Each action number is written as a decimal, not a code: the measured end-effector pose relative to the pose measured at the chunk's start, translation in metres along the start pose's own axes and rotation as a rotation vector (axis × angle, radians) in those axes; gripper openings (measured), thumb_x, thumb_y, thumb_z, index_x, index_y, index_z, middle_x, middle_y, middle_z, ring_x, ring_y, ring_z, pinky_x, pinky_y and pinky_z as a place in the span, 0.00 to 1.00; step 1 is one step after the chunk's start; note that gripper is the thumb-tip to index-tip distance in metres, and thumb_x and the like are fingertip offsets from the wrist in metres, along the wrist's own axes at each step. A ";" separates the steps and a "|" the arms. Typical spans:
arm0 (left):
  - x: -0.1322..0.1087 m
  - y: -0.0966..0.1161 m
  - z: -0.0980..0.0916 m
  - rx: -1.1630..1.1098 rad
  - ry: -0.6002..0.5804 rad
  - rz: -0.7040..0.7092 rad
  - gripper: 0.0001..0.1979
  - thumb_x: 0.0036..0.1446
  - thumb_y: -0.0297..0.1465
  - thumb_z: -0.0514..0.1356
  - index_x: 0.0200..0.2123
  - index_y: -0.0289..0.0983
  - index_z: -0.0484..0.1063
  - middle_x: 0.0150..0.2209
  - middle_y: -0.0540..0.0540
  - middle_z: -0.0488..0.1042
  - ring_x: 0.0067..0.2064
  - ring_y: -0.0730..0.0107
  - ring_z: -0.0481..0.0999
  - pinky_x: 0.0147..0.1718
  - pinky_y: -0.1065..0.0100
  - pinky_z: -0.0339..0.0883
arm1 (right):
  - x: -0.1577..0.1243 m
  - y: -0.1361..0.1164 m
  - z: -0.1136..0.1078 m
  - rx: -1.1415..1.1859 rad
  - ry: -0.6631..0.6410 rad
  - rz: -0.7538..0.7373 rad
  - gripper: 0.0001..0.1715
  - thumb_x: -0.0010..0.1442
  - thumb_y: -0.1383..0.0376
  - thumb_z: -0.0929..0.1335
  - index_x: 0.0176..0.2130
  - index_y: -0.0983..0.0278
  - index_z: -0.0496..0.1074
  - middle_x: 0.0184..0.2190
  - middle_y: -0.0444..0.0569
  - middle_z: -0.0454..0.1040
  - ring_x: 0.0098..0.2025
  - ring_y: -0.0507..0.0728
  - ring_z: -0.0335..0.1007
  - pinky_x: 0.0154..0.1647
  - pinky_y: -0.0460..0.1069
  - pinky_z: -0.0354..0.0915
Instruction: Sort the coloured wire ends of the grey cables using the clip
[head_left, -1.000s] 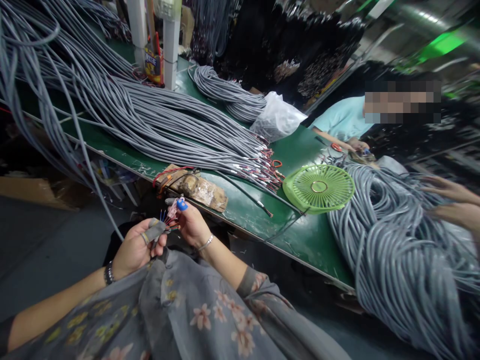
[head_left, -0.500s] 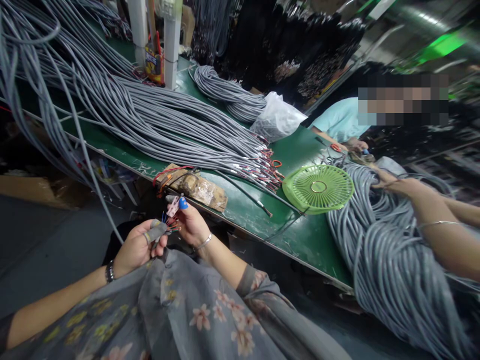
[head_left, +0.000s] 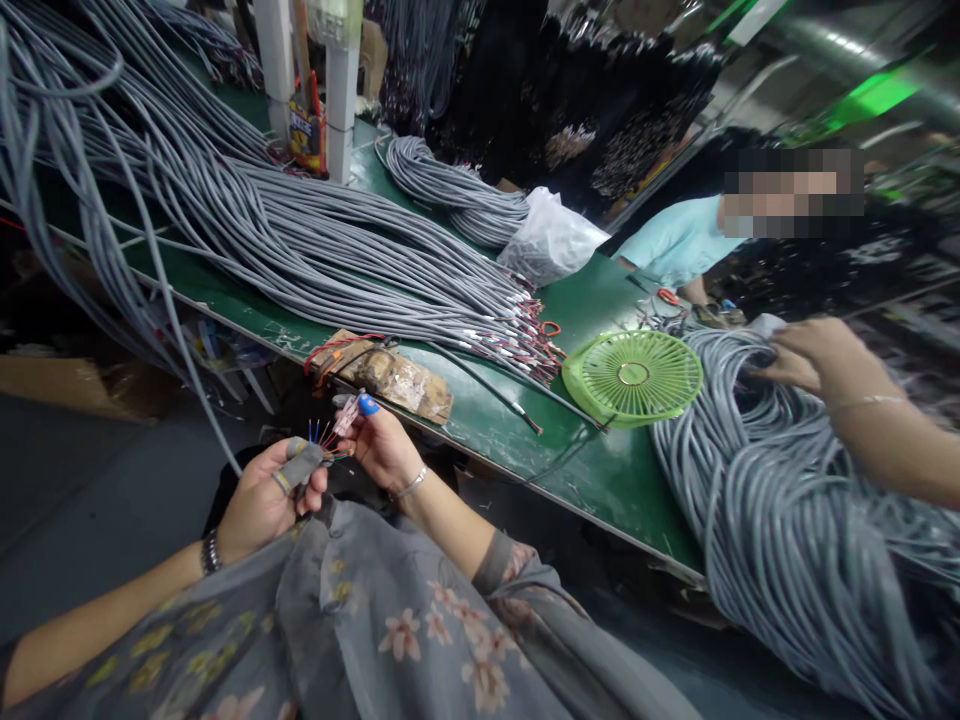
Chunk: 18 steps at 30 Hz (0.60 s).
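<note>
My left hand [head_left: 266, 495], with grey coverings on its fingers, is closed round the end of a grey cable [head_left: 201, 380]. Thin wires [head_left: 321, 440], blue, red and others, fan out beyond its thumb. Close by, my right hand [head_left: 388, 452] is closed in a pinch on a small pinkish piece [head_left: 348, 415]; its exact kind is unclear. A blue cover [head_left: 367, 404] sits on one digit of that hand. The wire tips reach up to the pinkish piece, but whether they touch it I cannot tell.
Grey cables [head_left: 337, 240] lie along the green table [head_left: 622, 490]. A worn wooden block [head_left: 405, 380] sits at the near edge, with a green fan [head_left: 634, 375] farther right. Another person's arm [head_left: 877, 410] reaches over a coiled cable heap [head_left: 780, 500]; a second person [head_left: 675, 240] works behind.
My left hand has shifted slightly down and left, and the wires now stand more spread and visible. My right hand stays nearly in place. The other person's arm has moved over the coils.
</note>
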<state>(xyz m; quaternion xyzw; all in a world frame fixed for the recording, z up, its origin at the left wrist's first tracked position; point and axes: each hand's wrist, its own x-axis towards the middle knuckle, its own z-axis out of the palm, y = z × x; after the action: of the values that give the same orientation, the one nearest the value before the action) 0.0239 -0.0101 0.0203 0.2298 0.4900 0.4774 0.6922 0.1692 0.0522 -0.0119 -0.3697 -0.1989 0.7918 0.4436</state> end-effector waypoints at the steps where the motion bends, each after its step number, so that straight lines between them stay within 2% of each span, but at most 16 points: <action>1: 0.001 0.000 0.001 -0.002 0.007 0.002 0.15 0.34 0.33 0.74 0.24 0.36 0.72 0.17 0.53 0.74 0.15 0.78 0.68 0.14 0.78 0.58 | 0.000 0.001 0.000 0.002 -0.002 -0.002 0.19 0.61 0.52 0.72 0.33 0.65 0.74 0.26 0.44 0.75 0.25 0.49 0.66 0.25 0.43 0.66; 8: 0.006 -0.004 0.002 -0.020 0.030 -0.036 0.12 0.38 0.31 0.71 0.25 0.36 0.72 0.17 0.52 0.74 0.16 0.76 0.69 0.16 0.77 0.58 | 0.005 0.009 -0.004 0.047 0.028 -0.061 0.17 0.56 0.53 0.75 0.33 0.64 0.74 0.31 0.47 0.78 0.29 0.52 0.71 0.28 0.46 0.68; 14: 0.008 -0.006 0.001 0.004 0.005 -0.055 0.17 0.32 0.35 0.75 0.24 0.36 0.72 0.17 0.52 0.74 0.16 0.77 0.68 0.15 0.78 0.57 | 0.005 0.009 -0.003 0.063 0.049 -0.081 0.15 0.55 0.55 0.76 0.33 0.64 0.75 0.30 0.48 0.79 0.29 0.53 0.72 0.29 0.46 0.68; 18: 0.007 -0.006 0.001 0.025 -0.022 -0.052 0.19 0.32 0.37 0.76 0.24 0.36 0.71 0.17 0.53 0.74 0.15 0.78 0.68 0.14 0.78 0.57 | 0.003 0.009 0.000 0.059 0.026 -0.083 0.17 0.56 0.53 0.76 0.34 0.64 0.76 0.29 0.46 0.79 0.27 0.51 0.70 0.27 0.44 0.68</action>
<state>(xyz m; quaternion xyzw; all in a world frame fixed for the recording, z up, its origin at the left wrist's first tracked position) 0.0276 -0.0061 0.0126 0.2310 0.4940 0.4504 0.7069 0.1636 0.0496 -0.0192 -0.3582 -0.1850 0.7732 0.4895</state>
